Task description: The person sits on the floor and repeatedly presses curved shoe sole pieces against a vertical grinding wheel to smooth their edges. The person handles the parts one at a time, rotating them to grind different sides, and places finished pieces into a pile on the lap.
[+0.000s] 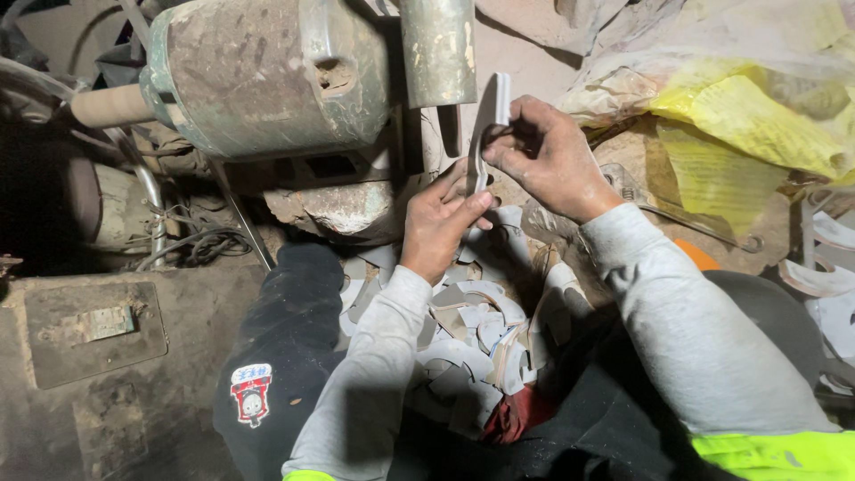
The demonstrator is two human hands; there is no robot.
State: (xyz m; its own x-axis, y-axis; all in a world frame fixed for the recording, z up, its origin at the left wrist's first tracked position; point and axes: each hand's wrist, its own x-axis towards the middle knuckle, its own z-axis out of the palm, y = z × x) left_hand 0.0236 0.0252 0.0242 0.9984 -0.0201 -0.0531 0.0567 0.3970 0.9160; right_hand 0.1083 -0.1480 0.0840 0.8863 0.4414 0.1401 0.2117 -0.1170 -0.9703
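Down on the grimy floor (116,419) of a dim, cluttered workshop, a person sits close against a worn grey-green machine (267,76) whose casing is scuffed and caked with dust. Both hands are raised in front of it, at the far middle of the scene. The right hand (545,158) pinches the upper part of a thin white curved strip (492,116), held upright on edge; the left hand (438,218) pinches its lower end from below, thumb pressed to the strip. Beneath the hands, between the person's knees, lies a heap of white offcuts (485,325), curled and overlapping, with a bit of red cloth (517,414) at its near edge. To the far right sit crumpled yellow plastic sheets (757,116) and more white pieces. To the left, cables (191,245) trail past a bent metal rod, and a flat rusty plate (93,330) lies on the floor.
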